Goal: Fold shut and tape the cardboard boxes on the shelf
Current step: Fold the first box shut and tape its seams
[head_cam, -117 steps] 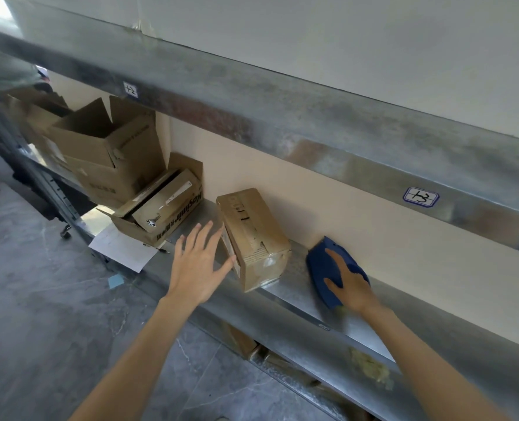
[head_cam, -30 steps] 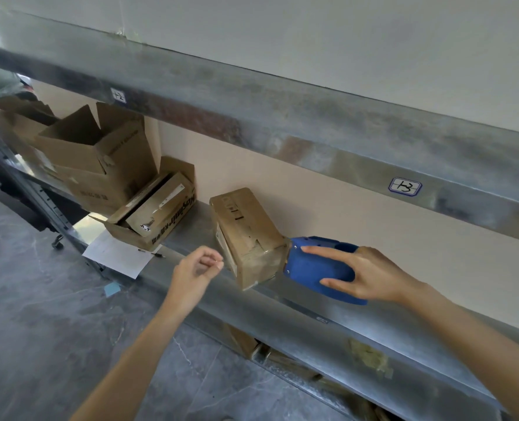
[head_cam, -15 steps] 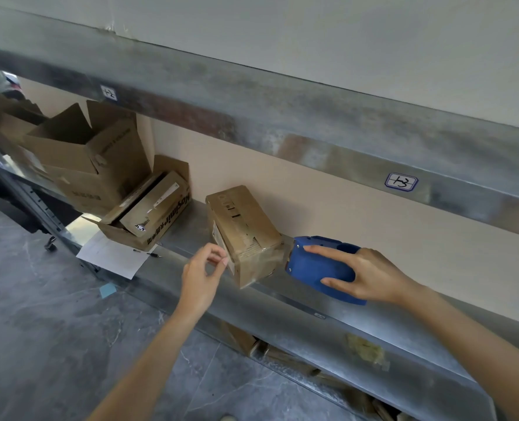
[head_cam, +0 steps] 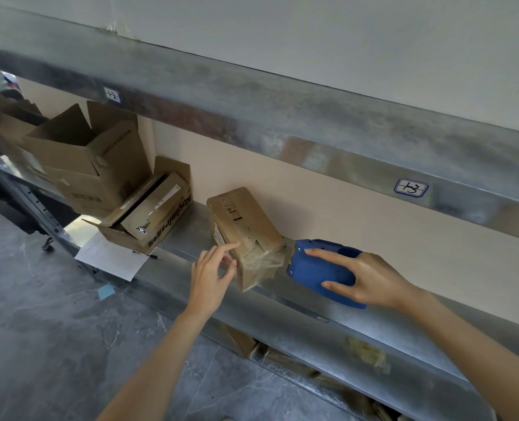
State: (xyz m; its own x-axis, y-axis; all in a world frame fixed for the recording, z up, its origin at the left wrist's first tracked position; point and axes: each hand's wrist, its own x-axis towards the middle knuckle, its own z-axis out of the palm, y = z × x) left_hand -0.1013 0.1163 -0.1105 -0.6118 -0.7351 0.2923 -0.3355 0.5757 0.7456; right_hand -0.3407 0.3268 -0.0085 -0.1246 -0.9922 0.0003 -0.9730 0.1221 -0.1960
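One box [head_cam: 246,229], long axis front-to-back

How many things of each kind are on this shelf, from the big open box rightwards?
Brown cardboard boxes: 4 (large open box, low open box, printed box inside it, small taped box)
Blue plastic tape dispenser: 1
White paper sheet: 1
Black pen: 1
Yellowish crumpled scrap on front lip: 1
Total: 8
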